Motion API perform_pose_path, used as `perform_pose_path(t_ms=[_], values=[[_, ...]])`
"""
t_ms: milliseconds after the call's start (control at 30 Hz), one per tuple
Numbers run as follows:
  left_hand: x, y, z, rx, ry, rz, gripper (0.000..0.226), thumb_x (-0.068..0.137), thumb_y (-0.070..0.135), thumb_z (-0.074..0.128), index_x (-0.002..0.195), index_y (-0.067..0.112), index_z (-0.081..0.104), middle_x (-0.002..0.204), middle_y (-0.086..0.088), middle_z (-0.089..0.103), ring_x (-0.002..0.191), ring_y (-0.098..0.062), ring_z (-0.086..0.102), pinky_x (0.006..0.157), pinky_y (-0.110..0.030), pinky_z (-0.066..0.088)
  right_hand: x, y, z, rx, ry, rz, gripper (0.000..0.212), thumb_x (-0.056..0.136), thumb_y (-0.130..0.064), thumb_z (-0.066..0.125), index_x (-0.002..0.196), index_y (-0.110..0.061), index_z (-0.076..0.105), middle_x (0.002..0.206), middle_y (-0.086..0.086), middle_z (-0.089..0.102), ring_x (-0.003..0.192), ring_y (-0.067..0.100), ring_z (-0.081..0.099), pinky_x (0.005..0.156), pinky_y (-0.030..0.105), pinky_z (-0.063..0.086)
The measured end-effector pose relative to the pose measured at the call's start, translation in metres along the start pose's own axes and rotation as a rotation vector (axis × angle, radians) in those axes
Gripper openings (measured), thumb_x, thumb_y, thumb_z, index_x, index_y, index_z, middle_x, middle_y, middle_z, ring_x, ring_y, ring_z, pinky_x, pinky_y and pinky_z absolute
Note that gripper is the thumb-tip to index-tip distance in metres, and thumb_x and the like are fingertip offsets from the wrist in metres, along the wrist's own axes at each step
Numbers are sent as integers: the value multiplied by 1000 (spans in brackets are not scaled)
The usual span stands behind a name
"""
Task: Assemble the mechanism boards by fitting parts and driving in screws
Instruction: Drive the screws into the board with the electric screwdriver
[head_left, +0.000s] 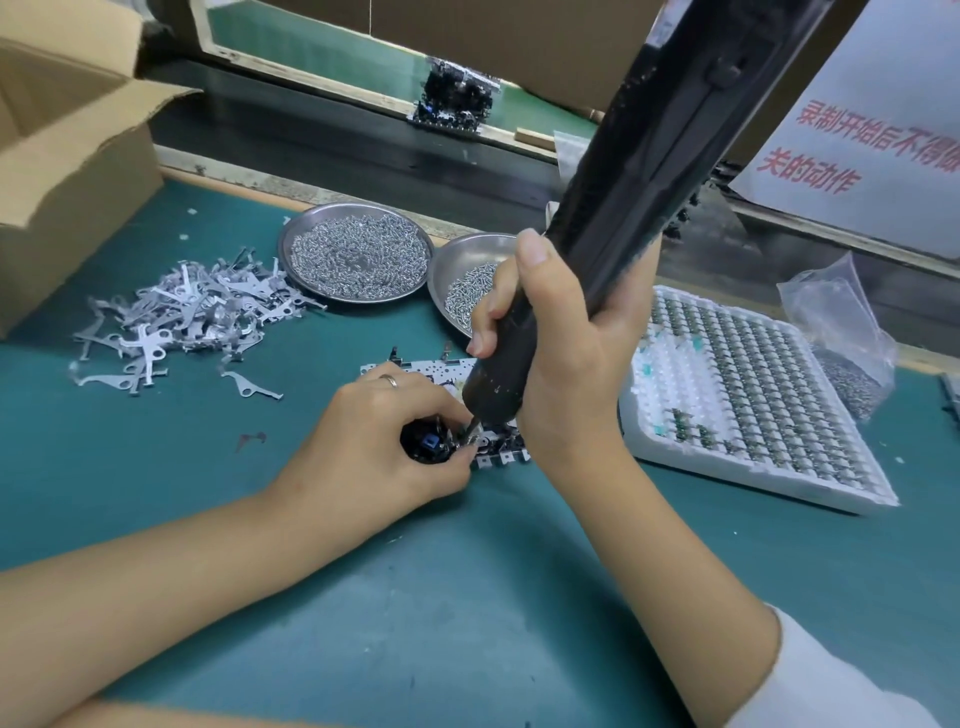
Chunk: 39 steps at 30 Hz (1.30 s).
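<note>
screw-driving step in hand. board (415, 375) lies flat on the green bench (363, 597), near the middle, mostly hidden under both hands.

right hand (550, 358) wrapped tight round the black driver (613, 218), fingers curled on the lower barrel, thumb up along it. driver tilts, top leaning away to the right; bit tip meets the board at its near edge, just beside the left fingertips. the screw itself is too small to make out.

left hand (379, 431) curled down on a black part (428, 441) with a blue patch, pinching it against the board's near left corner, holding it steady for the bit.

supplies: screw dish (356, 257) behind the board, second dish (462, 275) touching it to the right, partly behind the right hand. pile of levers (176, 317) to the left. tray (753, 395) of small parts to the right, bag (836, 332) at its far corner. box (67, 156) far left. a finished-looking unit (457, 104) sits well apart at the back.

judgement: one screw is being seated, board far from complete. next move likely calls for keeping the bit square on the head, left hand pinning the part so it cannot twist, then lifting off and fetching another screw from a dish.
</note>
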<state>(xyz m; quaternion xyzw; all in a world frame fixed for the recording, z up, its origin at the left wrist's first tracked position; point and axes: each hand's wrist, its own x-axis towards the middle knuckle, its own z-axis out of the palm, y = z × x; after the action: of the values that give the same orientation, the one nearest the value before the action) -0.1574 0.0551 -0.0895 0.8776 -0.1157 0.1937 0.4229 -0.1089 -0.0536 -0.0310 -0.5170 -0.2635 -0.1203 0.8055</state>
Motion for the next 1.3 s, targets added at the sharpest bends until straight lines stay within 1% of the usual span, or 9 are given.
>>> perform_pose_path(t_ms=[267, 500, 800, 900, 1000, 1100, 1167, 1200, 1300], values=[[0, 1, 0, 7, 16, -4, 30, 63, 24, 71, 72, 43, 50, 65, 26, 51, 73, 6, 48, 71, -4, 34, -2, 0, 0, -4, -14, -8, 25, 81, -18, 57, 92, -15, 35, 51, 1, 44, 36, 20, 41, 42, 25, 38], [-2, -4, 2, 19, 7, -35, 21, 65, 11, 83, 82, 19, 75, 76, 15, 65, 81, -8, 57, 81, -14, 42, 8, -5, -9, 37, 25, -69, 31, 81, -15, 56, 102, -2, 36, 49, -1, 48, 35, 19, 41, 44, 22, 38], [-2, -1, 1, 44, 12, -22, 22, 66, 9, 82, 84, 20, 75, 76, 14, 66, 82, -9, 58, 81, -18, 44, 7, 3, -16, -83, 41, 25, 21, 86, -9, 55, 91, -18, 38, 51, 1, 47, 37, 20, 43, 43, 23, 38], [0, 0, 0, 43, 2, -4, 22, 66, 18, 82, 87, 20, 75, 77, 11, 67, 80, -9, 59, 82, -24, 46, 6, 2, -21, -122, 26, 16, 28, 87, -12, 61, 106, -15, 40, 63, 2, 53, 47, 19, 51, 49, 28, 46], [4, 2, -4, -19, 47, -7, 31, 70, 37, 70, 96, 20, 73, 79, 11, 66, 76, -5, 58, 78, -16, 44, -5, 3, -34, -305, 106, -94, 51, 86, -23, 63, 130, -20, 36, 93, 5, 53, 81, 14, 57, 77, 33, 50], [12, -2, -10, -102, 208, -59, 21, 81, 33, 60, 98, 25, 69, 84, 12, 66, 78, -1, 59, 78, -9, 41, -28, 7, -42, -572, 270, -295, 23, 86, -21, 56, 108, -22, 48, 89, 2, 48, 81, 13, 50, 76, 28, 42], [18, -8, -14, -114, 288, -84, 17, 88, 26, 54, 99, 27, 66, 85, 11, 66, 79, 1, 58, 78, -8, 40, -45, 12, -40, -841, 4, -314, 12, 88, -21, 55, 95, -13, 59, 85, 1, 55, 77, 18, 54, 72, 28, 44], [20, -11, -16, -111, 312, -87, 17, 90, 24, 52, 101, 27, 65, 85, 10, 66, 79, 5, 57, 79, -6, 39, -52, 16, -37, -1015, -198, -290, 21, 88, -26, 57, 96, -8, 65, 90, 5, 61, 82, 22, 57, 75, 32, 46], [23, -17, -19, -81, 353, -87, 19, 97, 14, 50, 103, 23, 65, 84, 12, 64, 80, 16, 54, 77, 0, 35, -66, 23, -28, -1416, -637, -172, 38, 89, -38, 59, 118, -15, 64, 121, 14, 58, 105, 34, 54, 87, 44, 43]])
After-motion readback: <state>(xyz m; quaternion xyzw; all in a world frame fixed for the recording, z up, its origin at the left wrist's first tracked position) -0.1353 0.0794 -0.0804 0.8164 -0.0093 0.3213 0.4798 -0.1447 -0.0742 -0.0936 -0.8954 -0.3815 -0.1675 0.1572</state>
